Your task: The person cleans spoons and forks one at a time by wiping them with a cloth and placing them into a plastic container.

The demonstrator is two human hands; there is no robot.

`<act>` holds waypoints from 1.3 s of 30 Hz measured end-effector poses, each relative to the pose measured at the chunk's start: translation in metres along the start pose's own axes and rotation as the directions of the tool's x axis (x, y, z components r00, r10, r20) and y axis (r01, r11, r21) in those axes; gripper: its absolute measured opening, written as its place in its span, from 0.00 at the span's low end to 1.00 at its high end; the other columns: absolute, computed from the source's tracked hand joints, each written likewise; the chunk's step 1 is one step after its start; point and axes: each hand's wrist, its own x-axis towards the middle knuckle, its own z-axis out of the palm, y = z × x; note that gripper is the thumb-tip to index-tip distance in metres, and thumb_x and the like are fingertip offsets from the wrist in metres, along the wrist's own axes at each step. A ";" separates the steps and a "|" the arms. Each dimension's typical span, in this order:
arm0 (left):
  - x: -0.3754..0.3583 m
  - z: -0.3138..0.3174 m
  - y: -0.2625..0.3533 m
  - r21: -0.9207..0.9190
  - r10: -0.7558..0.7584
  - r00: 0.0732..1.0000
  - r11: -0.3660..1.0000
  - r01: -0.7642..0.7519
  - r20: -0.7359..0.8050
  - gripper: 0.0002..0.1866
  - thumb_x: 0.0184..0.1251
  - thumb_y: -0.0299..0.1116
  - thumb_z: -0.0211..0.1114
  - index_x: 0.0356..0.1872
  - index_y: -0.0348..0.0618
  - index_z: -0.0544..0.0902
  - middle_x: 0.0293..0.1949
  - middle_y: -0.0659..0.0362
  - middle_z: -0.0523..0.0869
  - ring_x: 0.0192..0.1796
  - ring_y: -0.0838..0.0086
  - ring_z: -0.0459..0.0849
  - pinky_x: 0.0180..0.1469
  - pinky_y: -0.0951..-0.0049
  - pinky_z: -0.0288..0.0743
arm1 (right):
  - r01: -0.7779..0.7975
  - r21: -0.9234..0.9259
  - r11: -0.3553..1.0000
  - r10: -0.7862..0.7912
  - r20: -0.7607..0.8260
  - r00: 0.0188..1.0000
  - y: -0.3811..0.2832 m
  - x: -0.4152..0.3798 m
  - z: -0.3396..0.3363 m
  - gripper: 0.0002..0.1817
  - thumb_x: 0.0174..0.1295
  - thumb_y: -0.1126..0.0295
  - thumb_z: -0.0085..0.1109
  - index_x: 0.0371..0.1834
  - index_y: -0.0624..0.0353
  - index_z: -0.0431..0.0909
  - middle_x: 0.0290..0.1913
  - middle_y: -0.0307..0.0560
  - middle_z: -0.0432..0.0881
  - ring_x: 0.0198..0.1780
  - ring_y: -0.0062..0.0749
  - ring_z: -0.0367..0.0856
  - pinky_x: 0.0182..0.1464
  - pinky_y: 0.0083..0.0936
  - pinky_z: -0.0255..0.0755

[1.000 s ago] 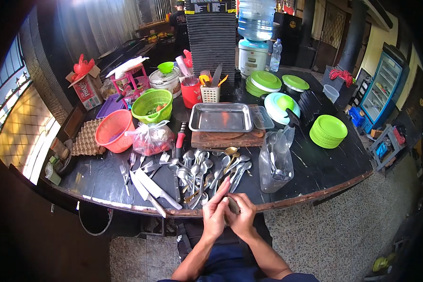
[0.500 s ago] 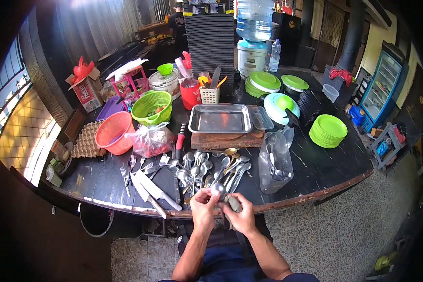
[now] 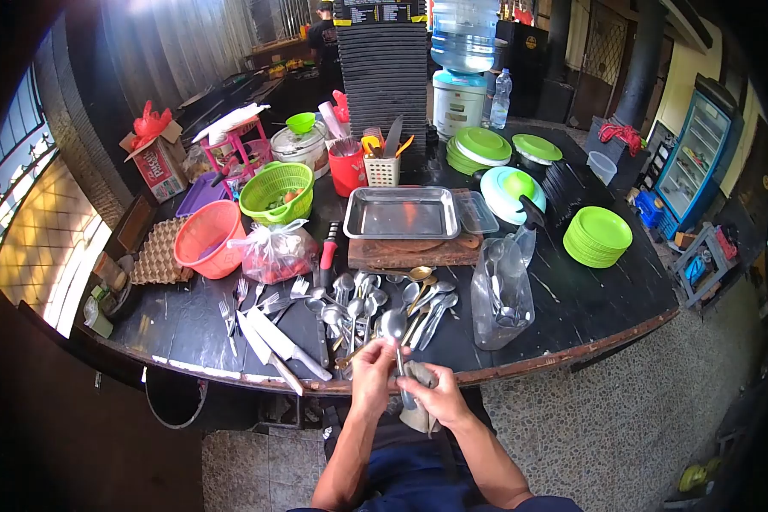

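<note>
A metal spoon (image 3: 393,324) points bowl-up in front of me at the table's near edge. My left hand (image 3: 370,379) is closed on it just below the bowl. Lower down, my right hand (image 3: 443,398) grips a grey-beige cloth (image 3: 420,416) against the spoon's handle. Beyond my hands lies a loose pile of spoons (image 3: 371,299) on the black table. Left of the pile are several forks (image 3: 228,317) and two large knives (image 3: 286,346). A clear plastic bag (image 3: 490,324) with spoons inside stands to the right.
Behind the cutlery, a metal tray (image 3: 401,213) rests over a wooden board (image 3: 384,254). Baskets, a tied plastic bag (image 3: 275,253) and an egg carton (image 3: 159,253) occupy the left. Green plates (image 3: 597,237) are stacked at right. A person (image 3: 322,38) stands in the far background.
The spoon's bowl has moved up and away from me, showing more of the handle. The cloth has shifted down along the handle in my right hand and hangs lower.
</note>
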 end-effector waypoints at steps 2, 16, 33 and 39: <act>-0.001 0.001 -0.006 0.090 -0.091 0.988 0.993 0.080 0.127 0.09 0.79 0.33 0.63 0.47 0.37 0.85 0.36 0.58 0.90 0.34 0.79 0.86 0.36 0.75 0.81 | 0.032 0.021 0.999 -0.031 -0.038 0.999 -0.001 0.003 0.004 0.08 0.69 0.73 0.68 0.47 0.64 0.85 0.34 0.30 0.84 0.35 0.10 0.77 0.37 0.15 0.71; 0.017 -0.015 0.003 -0.136 0.136 0.989 0.980 -0.142 -0.050 0.07 0.81 0.34 0.61 0.46 0.42 0.79 0.32 0.63 0.81 0.22 0.84 0.68 0.23 0.81 0.61 | 0.101 -0.253 0.962 -0.162 -0.236 0.958 -0.006 0.000 -0.025 0.11 0.70 0.67 0.68 0.49 0.63 0.87 0.41 0.36 0.89 0.43 0.17 0.83 0.47 0.19 0.76; -0.021 0.016 -0.012 0.181 -0.150 0.959 0.978 0.108 0.240 0.12 0.83 0.33 0.57 0.59 0.41 0.81 0.28 0.69 0.73 0.21 0.89 0.62 0.21 0.82 0.52 | 0.434 -0.774 0.461 -0.750 -0.078 0.657 -0.052 0.052 -0.018 0.11 0.70 0.73 0.59 0.51 0.64 0.86 0.52 0.54 0.89 0.55 0.47 0.86 0.57 0.37 0.77; -0.017 0.019 -0.006 0.091 -0.148 0.957 0.988 0.129 0.250 0.16 0.83 0.31 0.54 0.64 0.40 0.78 0.27 0.71 0.75 0.20 0.90 0.64 0.20 0.83 0.55 | 0.404 -0.827 0.391 -0.761 -0.042 0.648 -0.047 0.034 0.002 0.17 0.68 0.73 0.63 0.59 0.67 0.83 0.61 0.56 0.84 0.60 0.49 0.82 0.64 0.39 0.73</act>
